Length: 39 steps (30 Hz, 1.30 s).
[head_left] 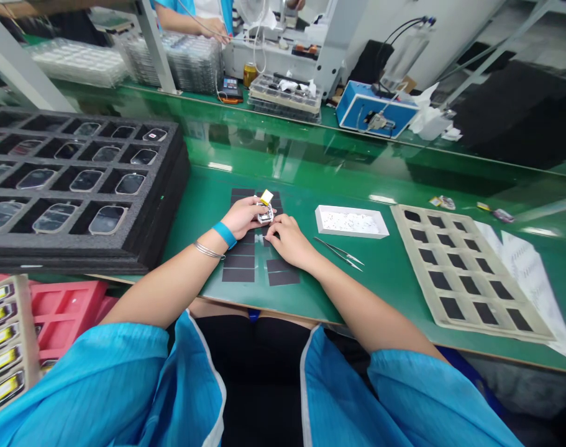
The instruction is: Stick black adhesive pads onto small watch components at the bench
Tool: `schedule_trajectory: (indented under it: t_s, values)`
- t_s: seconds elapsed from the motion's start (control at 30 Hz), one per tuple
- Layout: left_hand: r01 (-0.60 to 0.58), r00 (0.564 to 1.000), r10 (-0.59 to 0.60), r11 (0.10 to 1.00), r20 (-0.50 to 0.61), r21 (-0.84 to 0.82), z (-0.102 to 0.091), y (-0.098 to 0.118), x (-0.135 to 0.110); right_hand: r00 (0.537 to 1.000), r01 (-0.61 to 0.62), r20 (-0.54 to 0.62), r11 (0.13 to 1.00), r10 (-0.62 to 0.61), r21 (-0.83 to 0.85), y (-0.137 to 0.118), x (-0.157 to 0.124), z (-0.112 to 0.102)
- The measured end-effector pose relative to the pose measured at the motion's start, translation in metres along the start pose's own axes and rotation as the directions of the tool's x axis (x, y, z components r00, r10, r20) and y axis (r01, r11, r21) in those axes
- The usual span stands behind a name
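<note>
My left hand (240,216) grips a small silver-framed watch case (264,215) between thumb and fingers. From the top of the case a yellow battery (266,197) sticks up at a tilt. Just to the right, my right hand (289,242) rests low over the table with its fingers curled and their tips pressed together; what they pinch, if anything, is too small to make out. Beneath and around both hands lie rows of thin black rectangular pieces (238,274), partly covered by the hands. Steel tweezers (339,251) lie to the right of my right hand.
A white box of tiny parts (352,221) stands beyond the tweezers. At right is a beige tray (438,310) with black pieces over paper sheets (537,273). Stacked foam trays (164,186) hold watch-shaped parts at left. Across the green divider (301,152), a co-worker's hand (212,28) shows.
</note>
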<state>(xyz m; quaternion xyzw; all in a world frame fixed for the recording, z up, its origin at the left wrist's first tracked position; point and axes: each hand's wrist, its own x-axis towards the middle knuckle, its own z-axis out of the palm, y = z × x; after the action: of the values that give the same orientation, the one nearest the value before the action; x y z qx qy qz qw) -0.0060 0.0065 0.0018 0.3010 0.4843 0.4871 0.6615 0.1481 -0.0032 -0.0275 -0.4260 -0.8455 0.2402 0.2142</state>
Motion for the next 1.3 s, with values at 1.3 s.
schedule_trajectory:
  t_s: [1.3]
  values:
    - [-0.003, 0.996, -0.011, 0.987, 0.087, 0.16, 0.014, -0.003, -0.013, 0.938, 0.009, -0.272, 0.77, 0.214, 0.638, 0.003, -0.001, -0.024]
